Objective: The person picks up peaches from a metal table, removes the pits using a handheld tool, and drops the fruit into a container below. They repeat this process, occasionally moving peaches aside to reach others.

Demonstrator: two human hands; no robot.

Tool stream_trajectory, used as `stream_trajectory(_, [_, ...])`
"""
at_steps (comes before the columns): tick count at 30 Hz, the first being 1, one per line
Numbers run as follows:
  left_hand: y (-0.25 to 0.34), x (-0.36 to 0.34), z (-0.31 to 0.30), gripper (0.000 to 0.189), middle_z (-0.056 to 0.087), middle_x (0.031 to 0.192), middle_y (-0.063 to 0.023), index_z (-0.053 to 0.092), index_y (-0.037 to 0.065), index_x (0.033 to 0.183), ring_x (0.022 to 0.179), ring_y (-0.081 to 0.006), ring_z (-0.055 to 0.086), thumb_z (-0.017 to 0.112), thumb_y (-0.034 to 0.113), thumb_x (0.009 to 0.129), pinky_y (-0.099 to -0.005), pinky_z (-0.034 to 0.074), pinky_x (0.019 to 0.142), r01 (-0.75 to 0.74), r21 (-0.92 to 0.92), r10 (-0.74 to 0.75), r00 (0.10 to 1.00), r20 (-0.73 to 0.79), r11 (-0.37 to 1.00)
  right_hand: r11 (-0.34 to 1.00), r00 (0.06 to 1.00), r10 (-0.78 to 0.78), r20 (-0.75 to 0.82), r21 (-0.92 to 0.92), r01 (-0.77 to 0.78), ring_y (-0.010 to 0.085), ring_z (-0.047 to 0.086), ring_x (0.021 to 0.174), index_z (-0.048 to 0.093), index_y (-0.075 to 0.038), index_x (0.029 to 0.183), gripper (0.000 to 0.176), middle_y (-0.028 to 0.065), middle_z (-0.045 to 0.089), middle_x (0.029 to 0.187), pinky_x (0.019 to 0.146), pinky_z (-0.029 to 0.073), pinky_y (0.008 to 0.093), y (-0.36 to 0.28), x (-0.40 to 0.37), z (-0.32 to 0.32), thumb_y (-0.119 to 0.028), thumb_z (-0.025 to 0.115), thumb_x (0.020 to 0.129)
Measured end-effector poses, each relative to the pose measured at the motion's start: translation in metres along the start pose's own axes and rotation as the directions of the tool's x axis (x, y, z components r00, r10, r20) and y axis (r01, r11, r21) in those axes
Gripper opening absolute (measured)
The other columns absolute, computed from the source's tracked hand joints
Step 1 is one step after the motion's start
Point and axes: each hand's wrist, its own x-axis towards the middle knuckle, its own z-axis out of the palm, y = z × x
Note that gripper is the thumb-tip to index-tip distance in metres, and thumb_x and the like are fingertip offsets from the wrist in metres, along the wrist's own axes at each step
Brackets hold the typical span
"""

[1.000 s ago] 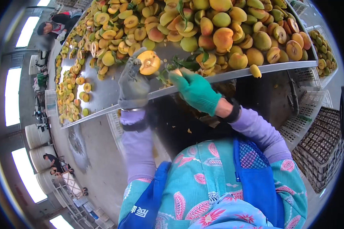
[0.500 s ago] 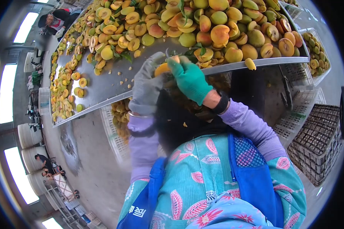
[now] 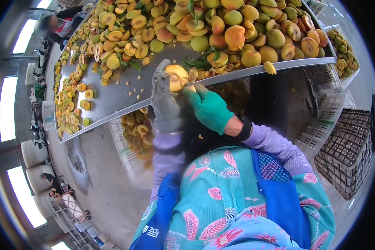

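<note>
Left hand (image 3: 166, 104) clamps a halved peach (image 3: 177, 77), cut face toward the camera. Right hand (image 3: 206, 109) touches its lower edge, grip unclear. Heaped peaches (image 3: 233, 35) crowd the counter (image 3: 112, 100) behind.

Bright window daylight, heavy fisheye distortion, dark vignetted corners, slight blur.

- The single head-worn camera is looking forward and down through a fisheye lens that is darkening the corners.
- It is sitting close above the left hand (image 3: 166, 104), right hand (image 3: 207, 109) and peach half (image 3: 177, 77) at frame centre.
- The table (image 3: 112, 100) is curving across the upper frame; the wearer's apron (image 3: 279, 200) is filling the bottom.
</note>
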Motion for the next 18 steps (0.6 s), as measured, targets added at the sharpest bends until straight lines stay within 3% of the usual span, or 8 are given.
stream_trajectory(3, [-0.004, -0.001, -0.007, 0.029, 0.058, 0.114, -0.0104, 0.056, 0.003, 0.121, 0.098, -0.0225, 0.061, 0.058, 0.012, 0.094, -0.0344, 0.052, 0.085, 0.064, -0.026, -0.064, 0.998, 0.003, 0.998, 1.0, 0.998, 0.013, 0.054, -0.003, -0.013, 0.0441, 0.061, 0.082, 0.058, -0.001, 0.105, 0.044, 0.0252, 0.063, 0.088, 0.07, 0.047, 0.0468, -0.009, 0.005, -0.014, -0.044, 0.048, 0.097])
stream_trajectory(4, [-0.008, -0.001, -0.006, 0.027, 0.059, 0.11, -0.0094, 0.056, 0.003, 0.119, 0.096, -0.0212, 0.061, 0.058, 0.014, 0.095, -0.0336, 0.052, 0.084, 0.156, -0.158, -0.158, 0.987, -0.003, 0.975, 1.0, 0.999, -0.02, 0.044, -0.003, 0.021, 0.0444, 0.06, 0.082, 0.058, -0.001, 0.105, 0.044, 0.0256, 0.063, 0.088, 0.07, 0.047, 0.0474, -0.015, 0.002, -0.016, -0.043, 0.048, 0.097])
stream_trajectory(8, [0.011, 0.004, 0.002, 0.021, 0.06, 0.099, -0.0075, 0.057, 0.003, 0.112, 0.09, -0.0172, 0.061, 0.057, 0.017, 0.096, -0.0309, 0.052, 0.08, 0.42, -0.676, -0.537, 0.843, 0.043, 0.605, 0.99, 0.993, -0.11, 0.036, -0.079, 0.113, 0.0447, 0.06, 0.08, 0.057, -0.001, 0.106, 0.042, 0.0263, 0.062, 0.085, 0.068, 0.046, 0.0488, -0.014, -0.003, -0.011, -0.041, 0.047, 0.098])
stream_trajectory(9, [0.012, 0.006, 0.005, 0.022, 0.061, 0.1, -0.0073, 0.057, 0.004, 0.113, 0.091, -0.0175, 0.061, 0.058, 0.017, 0.095, -0.0308, 0.052, 0.081, 0.429, -0.65, -0.54, 0.841, 0.033, 0.627, 0.985, 0.991, -0.126, 0.035, -0.117, 0.129, 0.0444, 0.06, 0.079, 0.057, 0.0, 0.106, 0.042, 0.0262, 0.062, 0.085, 0.068, 0.046, 0.0488, -0.012, 0.0, -0.011, -0.04, 0.047, 0.098])
stream_trajectory(11, [0.006, 0.011, -0.006, 0.022, 0.062, 0.101, -0.0073, 0.058, 0.004, 0.113, 0.09, -0.0179, 0.062, 0.058, 0.016, 0.095, -0.0311, 0.052, 0.081, 0.183, -0.223, -0.164, 0.981, 0.1, 0.958, 0.989, 0.992, -0.118, 0.046, -0.088, 0.122, 0.0439, 0.06, 0.079, 0.057, 0.0, 0.109, 0.041, 0.0259, 0.062, 0.085, 0.068, 0.047, 0.0484, -0.013, 0.003, -0.014, -0.038, 0.047, 0.098])
stream_trajectory(14, [0.017, 0.009, -0.016, 0.021, 0.064, 0.101, -0.0078, 0.06, 0.003, 0.11, 0.087, -0.0184, 0.064, 0.053, 0.017, 0.097, -0.0308, 0.054, 0.079, -0.142, 0.185, 0.102, 0.972, 0.212, 0.972, 0.972, 0.978, -0.205, 0.049, -0.111, 0.209, 0.0428, 0.061, 0.078, 0.056, 0.0, 0.112, 0.041, 0.0252, 0.063, 0.085, 0.068, 0.047, 0.0473, -0.004, 0.001, -0.007, -0.037, 0.047, 0.099])
stream_trajectory(16, [0.026, 0.007, -0.012, 0.021, 0.064, 0.098, -0.0082, 0.061, 0.002, 0.107, 0.086, -0.0179, 0.064, 0.052, 0.018, 0.097, -0.0305, 0.054, 0.077, -0.04, 0.19, 0.01, 0.987, 0.16, 0.981, 0.975, 0.977, -0.204, 0.068, -0.076, 0.209, 0.0416, 0.062, 0.079, 0.056, 0.001, 0.113, 0.042, 0.0247, 0.063, 0.085, 0.068, 0.047, 0.0461, -0.003, 0.0, -0.005, -0.037, 0.046, 0.099])
stream_trajectory(18, [0.024, 0.008, -0.001, 0.015, 0.064, 0.094, -0.0112, 0.06, 0.001, 0.101, 0.083, -0.0177, 0.063, 0.053, 0.014, 0.096, -0.0296, 0.053, 0.073, 0.298, -0.367, -0.3, 0.952, 0.054, 0.881, 0.994, 0.987, -0.103, 0.12, 0.033, 0.099, 0.04, 0.063, 0.08, 0.056, 0.001, 0.114, 0.042, 0.0243, 0.064, 0.086, 0.068, 0.048, 0.0445, -0.007, -0.001, -0.005, -0.038, 0.046, 0.1])
